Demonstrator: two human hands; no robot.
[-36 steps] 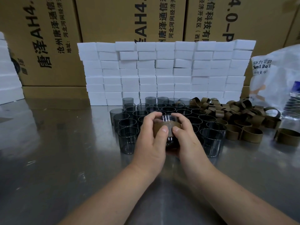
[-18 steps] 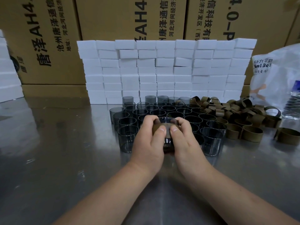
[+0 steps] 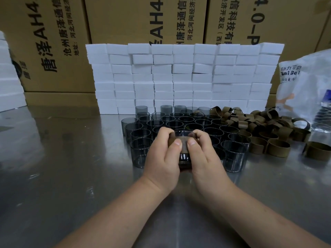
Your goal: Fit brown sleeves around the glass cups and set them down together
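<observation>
On the reflective bench [image 3: 62, 185] (cartons [image 3: 116, 20] stacked behind), left grip [image 3: 162, 158] and right grip [image 3: 204, 158] pinch the brown sleeve [image 3: 183, 146] round a glass cup [image 3: 184, 158]

Behind the wall of white blocks [image 3: 182, 77] stand three cardboard cartons, their black print turned on its side. The carton behind its left end [image 3: 53, 83] reads "唐泽AH4", with smaller lines "沧州唐泽通信", "河北河间经济" and "地址:", all cut off by the frame's top. The carton behind its middle [image 3: 125, 18] shows "AH4", "唐泽通信" and "河北河间经济开". The carton behind its right end [image 3: 290, 20] shows "信科技有", "经济开发区(西" and "4.0-P". Right of the wall, a plastic bag [image 3: 304, 86] bears "动力百贝" above the partly hidden letters "aiBei". The line beneath is too small to read.
</observation>
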